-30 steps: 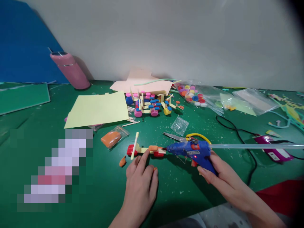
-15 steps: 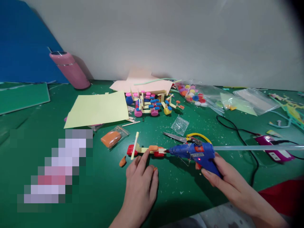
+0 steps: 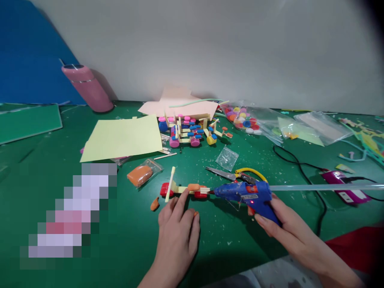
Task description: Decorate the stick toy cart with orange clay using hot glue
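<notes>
Head view, red-wheeled toy car (image 3: 181, 189): lies beyond the left hand (image 3: 177, 236), long axis running left to right.
Nearer hand: the left, open and palm down, index fingertip against the car's near side, beside the orange clay piece (image 3: 193, 187).
Right hand (image 3: 289, 226): grips the blue hot glue gun (image 3: 232, 191) to the car's right, nozzle pointing left at its stick ends (image 3: 205, 191).
Change: the gun sits slightly farther right than one second earlier.
</notes>
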Available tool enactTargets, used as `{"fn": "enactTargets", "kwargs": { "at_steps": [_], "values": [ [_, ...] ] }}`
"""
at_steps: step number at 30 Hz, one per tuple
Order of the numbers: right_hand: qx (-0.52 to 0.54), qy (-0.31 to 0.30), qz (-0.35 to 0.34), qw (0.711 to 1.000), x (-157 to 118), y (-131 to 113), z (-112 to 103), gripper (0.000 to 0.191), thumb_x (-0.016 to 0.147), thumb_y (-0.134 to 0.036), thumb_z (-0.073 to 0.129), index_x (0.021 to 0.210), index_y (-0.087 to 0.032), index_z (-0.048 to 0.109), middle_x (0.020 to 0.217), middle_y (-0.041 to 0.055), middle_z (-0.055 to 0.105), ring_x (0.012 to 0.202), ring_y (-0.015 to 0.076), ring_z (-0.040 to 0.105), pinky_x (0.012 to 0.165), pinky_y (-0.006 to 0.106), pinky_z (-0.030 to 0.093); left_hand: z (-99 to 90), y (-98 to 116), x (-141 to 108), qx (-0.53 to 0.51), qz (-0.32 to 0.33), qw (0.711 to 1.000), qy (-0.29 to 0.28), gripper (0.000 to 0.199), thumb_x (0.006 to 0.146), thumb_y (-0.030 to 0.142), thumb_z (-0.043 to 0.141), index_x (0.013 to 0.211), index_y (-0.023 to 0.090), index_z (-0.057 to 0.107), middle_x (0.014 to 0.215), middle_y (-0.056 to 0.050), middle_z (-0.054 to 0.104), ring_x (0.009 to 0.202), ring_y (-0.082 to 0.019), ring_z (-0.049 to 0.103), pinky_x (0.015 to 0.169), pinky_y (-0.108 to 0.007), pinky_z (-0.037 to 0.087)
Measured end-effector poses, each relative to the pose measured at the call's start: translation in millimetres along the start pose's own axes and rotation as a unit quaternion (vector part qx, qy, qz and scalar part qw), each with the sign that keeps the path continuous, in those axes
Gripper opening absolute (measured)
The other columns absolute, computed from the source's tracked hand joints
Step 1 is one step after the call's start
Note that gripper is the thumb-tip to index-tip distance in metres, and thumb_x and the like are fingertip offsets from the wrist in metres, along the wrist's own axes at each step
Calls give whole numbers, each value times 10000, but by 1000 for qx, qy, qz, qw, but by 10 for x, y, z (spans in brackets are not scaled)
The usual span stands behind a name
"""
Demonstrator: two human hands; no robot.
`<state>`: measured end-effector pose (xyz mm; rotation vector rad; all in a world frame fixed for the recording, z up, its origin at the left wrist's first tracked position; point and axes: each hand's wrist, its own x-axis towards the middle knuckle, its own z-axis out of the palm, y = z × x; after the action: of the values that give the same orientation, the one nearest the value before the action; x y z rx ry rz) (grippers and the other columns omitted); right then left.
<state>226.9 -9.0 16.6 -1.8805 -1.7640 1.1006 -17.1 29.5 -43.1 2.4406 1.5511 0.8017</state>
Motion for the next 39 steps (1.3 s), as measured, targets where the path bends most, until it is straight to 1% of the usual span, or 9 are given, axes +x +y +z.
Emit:
{"fn": "enactTargets", "kwargs": {
  "at_steps": [7,10,15,22,27,29,33,39],
  "values": [
    [-2,-10,4,1000,-27,35,-34,318,883,-419,380,1132,-236,457,1019,58,578,804,187,559,637,265,484,-12,-4,-7,-11,-17,1000,-3,166,795,180,486,743,173,644,1193,-143,578,1004,-311,485,802,-507,421],
    [-1,-17,5,1000,-21,39,-36,311,887,-421,372,1117,-235,467,1014,55,571,797,182,550,633,261,476,-16,-2,-9,-11,-19,1000,-6,173,799,179,481,740,170,644,1195,-151,574,1006,-315,481,797,-510,418],
    [7,-17,2,1000,1,18,-30,305,887,-421,376,1124,-240,442,1010,52,564,796,179,542,635,261,472,-5,-4,-21,-2,-12,1000,-4,173,799,184,482,746,171,647,1198,-153,569,1007,-315,481,796,-502,417],
    [2,3,-7,1000,28,10,-10,306,881,-419,394,1123,-234,429,982,52,568,789,180,540,633,266,468,-12,1,-21,-1,-12,1000,4,177,796,190,486,744,165,653,1199,-156,570,1005,-317,486,792,-495,421],
    [12,-18,-15,1000,32,-25,5,283,892,-407,379,1115,-242,434,995,44,569,769,167,540,634,257,471,-17,4,-16,-1,-10,1000,-1,175,795,186,486,741,168,652,1192,-151,577,989,-313,494,782,-496,424],
    [15,-12,-10,1000,45,-25,8,304,889,-415,383,1132,-236,416,992,49,567,764,169,537,626,260,470,-18,8,-17,2,-11,1000,1,175,794,184,487,734,166,650,1192,-154,577,984,-317,493,778,-500,424],
    [12,9,-3,1000,82,-15,22,325,884,-429,388,1130,-217,414,949,56,561,763,177,530,617,269,462,-14,12,-17,-1,-10,1000,2,172,795,181,487,742,165,650,1186,-156,580,982,-317,488,769,-500,427],
    [23,-6,-15,1000,113,-70,67,303,891,-425,377,1116,-226,413,856,28,550,675,148,513,581,245,450,2,5,-2,-6,-10,1000,4,166,793,178,491,743,161,649,1186,-166,578,985,-319,486,772,-505,423]
  ]
}}
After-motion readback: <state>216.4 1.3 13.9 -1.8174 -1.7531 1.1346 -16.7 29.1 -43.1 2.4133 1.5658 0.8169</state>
